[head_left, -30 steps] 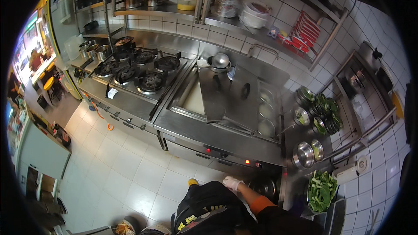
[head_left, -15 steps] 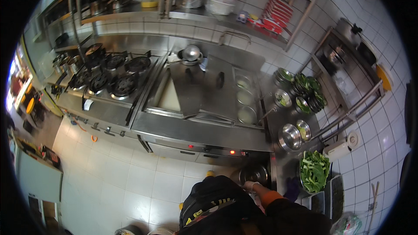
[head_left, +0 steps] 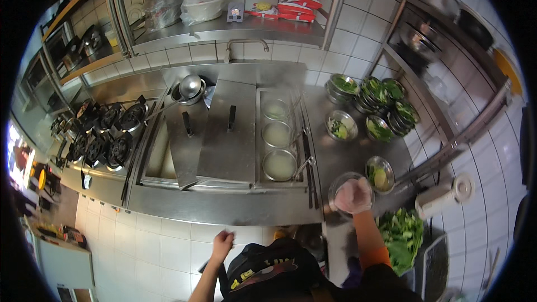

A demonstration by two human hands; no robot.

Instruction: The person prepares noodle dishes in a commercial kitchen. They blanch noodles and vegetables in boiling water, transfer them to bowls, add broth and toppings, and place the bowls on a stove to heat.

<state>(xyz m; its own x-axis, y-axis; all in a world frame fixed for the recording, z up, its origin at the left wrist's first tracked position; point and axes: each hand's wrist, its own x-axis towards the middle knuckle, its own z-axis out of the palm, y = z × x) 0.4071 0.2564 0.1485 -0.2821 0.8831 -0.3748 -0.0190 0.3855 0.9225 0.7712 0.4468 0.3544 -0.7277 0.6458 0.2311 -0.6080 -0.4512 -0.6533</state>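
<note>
Right hand [head_left: 353, 196] – gloved, fingers curled down over the rim of a steel bowl [head_left: 339, 185] on the counter's front edge. Left hand [head_left: 222, 243] – loosely closed, empty, over floor.

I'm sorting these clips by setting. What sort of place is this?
Most likely a restaurant kitchen: a multi-burner gas range, a steel noodle-boiling station with round baskets, and stacked metal bowls of greens on the steel counter against white tiled walls.
</note>
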